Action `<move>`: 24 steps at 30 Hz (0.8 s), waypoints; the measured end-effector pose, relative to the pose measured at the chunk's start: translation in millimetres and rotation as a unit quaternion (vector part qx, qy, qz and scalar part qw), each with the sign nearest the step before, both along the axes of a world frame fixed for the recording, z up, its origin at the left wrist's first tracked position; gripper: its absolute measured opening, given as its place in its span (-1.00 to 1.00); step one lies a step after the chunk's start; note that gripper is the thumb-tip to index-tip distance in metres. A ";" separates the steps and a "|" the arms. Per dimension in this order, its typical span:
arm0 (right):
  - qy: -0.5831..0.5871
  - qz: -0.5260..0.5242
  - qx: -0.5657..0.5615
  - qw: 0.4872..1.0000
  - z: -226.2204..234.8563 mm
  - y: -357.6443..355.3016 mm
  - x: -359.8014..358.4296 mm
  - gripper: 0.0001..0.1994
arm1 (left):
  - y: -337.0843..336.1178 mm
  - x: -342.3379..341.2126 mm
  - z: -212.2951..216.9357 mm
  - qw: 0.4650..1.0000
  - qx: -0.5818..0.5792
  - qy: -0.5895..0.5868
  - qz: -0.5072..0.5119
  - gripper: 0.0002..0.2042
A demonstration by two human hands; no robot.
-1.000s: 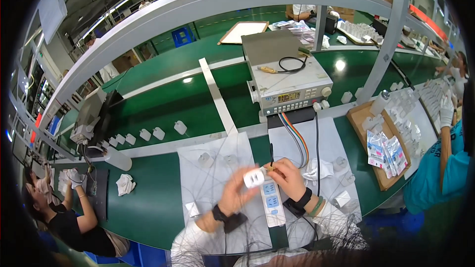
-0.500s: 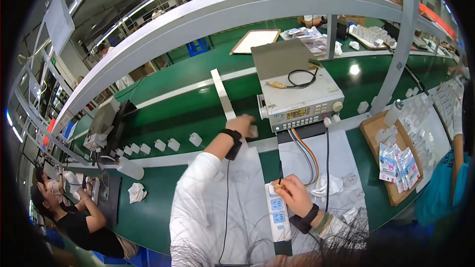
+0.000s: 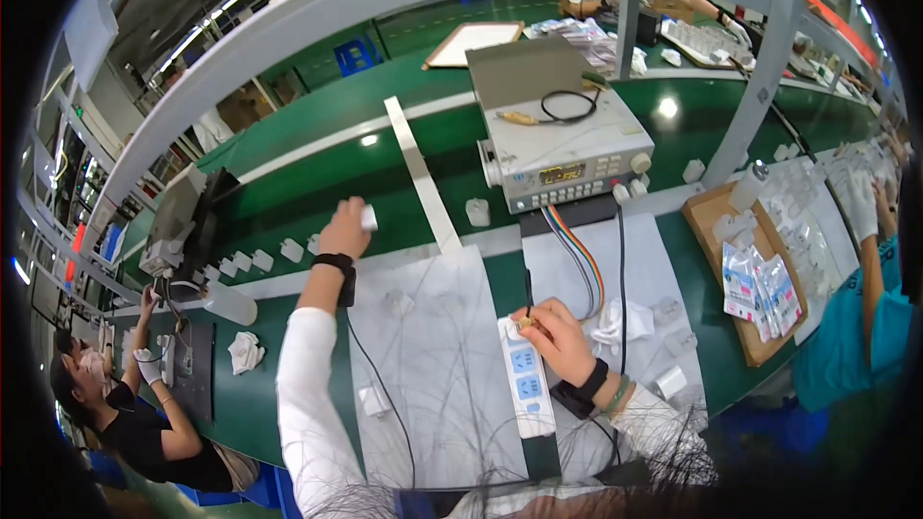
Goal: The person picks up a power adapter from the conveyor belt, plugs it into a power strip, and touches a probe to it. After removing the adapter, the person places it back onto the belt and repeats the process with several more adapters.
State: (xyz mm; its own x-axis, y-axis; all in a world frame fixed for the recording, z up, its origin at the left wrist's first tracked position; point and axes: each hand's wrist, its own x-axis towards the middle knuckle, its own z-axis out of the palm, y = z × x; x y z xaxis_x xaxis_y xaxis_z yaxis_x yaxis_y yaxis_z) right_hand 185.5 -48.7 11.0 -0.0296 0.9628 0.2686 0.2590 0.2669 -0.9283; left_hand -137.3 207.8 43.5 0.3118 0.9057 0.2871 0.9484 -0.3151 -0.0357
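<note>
- White block [image 3: 368,218]: against the right side of my left hand [image 3: 344,231]; whether gripped, I cannot tell.
- My right hand [image 3: 561,341], farther from it, pinches a brass-coloured connector [image 3: 526,323] at the power strip [image 3: 528,390].

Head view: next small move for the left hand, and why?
Probably bring the left hand toward the power strip with the white adapter that seems to be in its fingers. The right hand is over the strip's far end, holding a brass-coloured connector, with no adapter visible beside it.
</note>
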 end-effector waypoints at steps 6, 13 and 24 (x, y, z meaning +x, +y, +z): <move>0.004 -0.014 0.028 0.999 -2.9 1.0 3.4 -0.81 | -149.3 63.6 40.6 0.863 -0.156 -0.453 -0.160 -0.60; 0.013 0.001 0.046 0.999 -4.9 2.4 -5.7 -0.78 | -261.2 121.0 -15.1 0.819 -0.346 -0.412 -0.200 -0.58; 0.011 -0.006 0.060 0.998 -2.4 1.9 -2.8 -0.75 | -277.1 136.4 -20.5 0.878 -0.253 -0.319 -0.250 -0.61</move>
State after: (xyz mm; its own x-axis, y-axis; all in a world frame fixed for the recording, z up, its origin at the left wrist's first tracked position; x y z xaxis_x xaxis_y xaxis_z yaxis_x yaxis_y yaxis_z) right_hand 182.7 -46.8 8.6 -0.0105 0.9237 0.3829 0.2430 0.3739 -0.8951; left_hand -0.9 -69.3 23.0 0.6296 0.7628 0.1474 0.4630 -0.5208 0.7172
